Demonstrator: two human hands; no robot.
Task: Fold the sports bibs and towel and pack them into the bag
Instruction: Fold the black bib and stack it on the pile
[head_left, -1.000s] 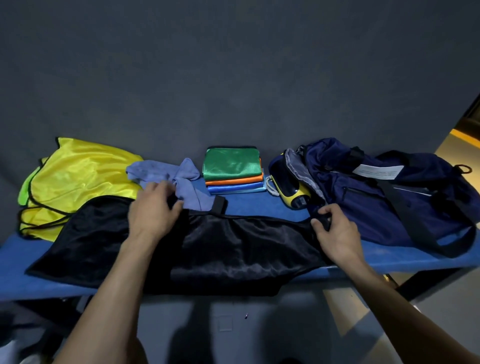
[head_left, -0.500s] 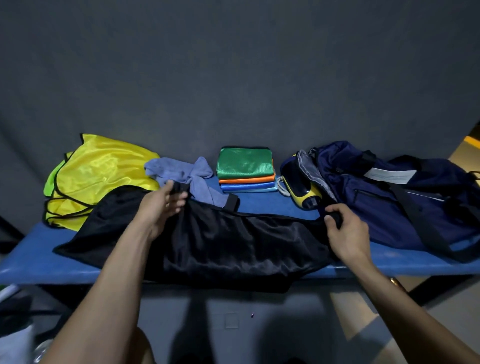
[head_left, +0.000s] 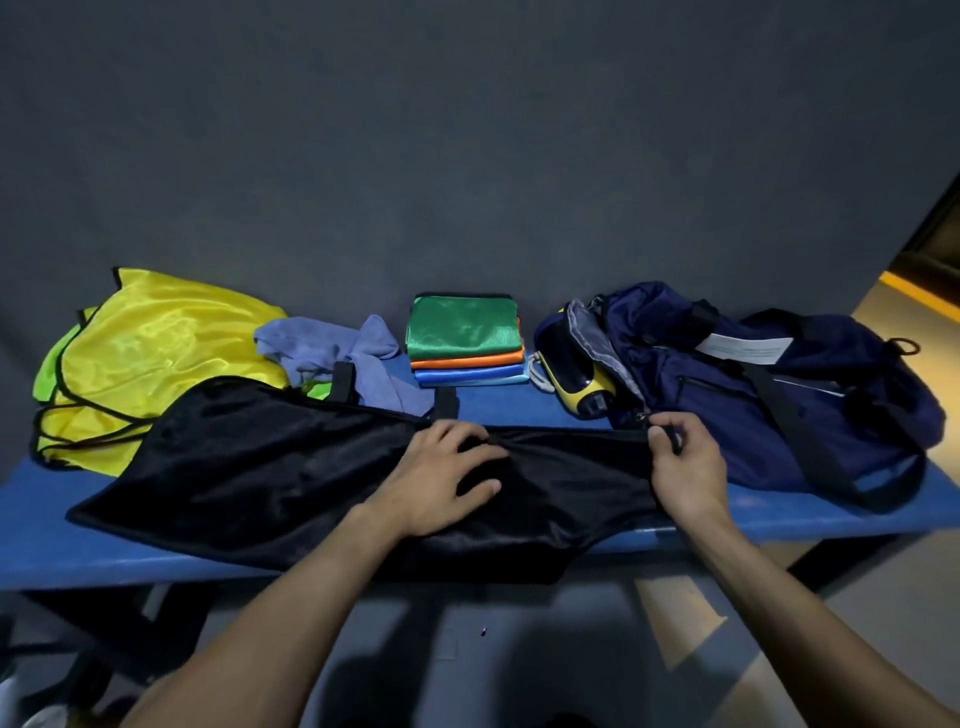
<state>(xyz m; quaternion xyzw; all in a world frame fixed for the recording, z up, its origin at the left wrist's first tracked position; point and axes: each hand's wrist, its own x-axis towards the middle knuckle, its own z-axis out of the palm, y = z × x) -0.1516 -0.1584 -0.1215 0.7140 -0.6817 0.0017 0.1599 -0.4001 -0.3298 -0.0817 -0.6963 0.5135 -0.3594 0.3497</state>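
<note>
Two hands on one black bib (head_left: 270, 478) across blue bench (head_left: 78, 551).
Left hand (head_left: 441, 478) flat, pressing; right hand (head_left: 685, 467) pinching its end beside navy bag (head_left: 779, 405). Four folded bibs (head_left: 465, 340) stacked; yellow bibs (head_left: 150, 358) uncountable; towel (head_left: 332, 348) crumpled.

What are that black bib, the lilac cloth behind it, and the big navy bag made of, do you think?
Black bib: probably thin, glossy synthetic, judging by its satin sheen and soft ripples. Lilac towel: matte and soft-looking, crumpled without shine, perhaps microfibre. Navy bag: dull woven fabric, likely nylon or polyester, slumped, with black webbing straps.
</note>
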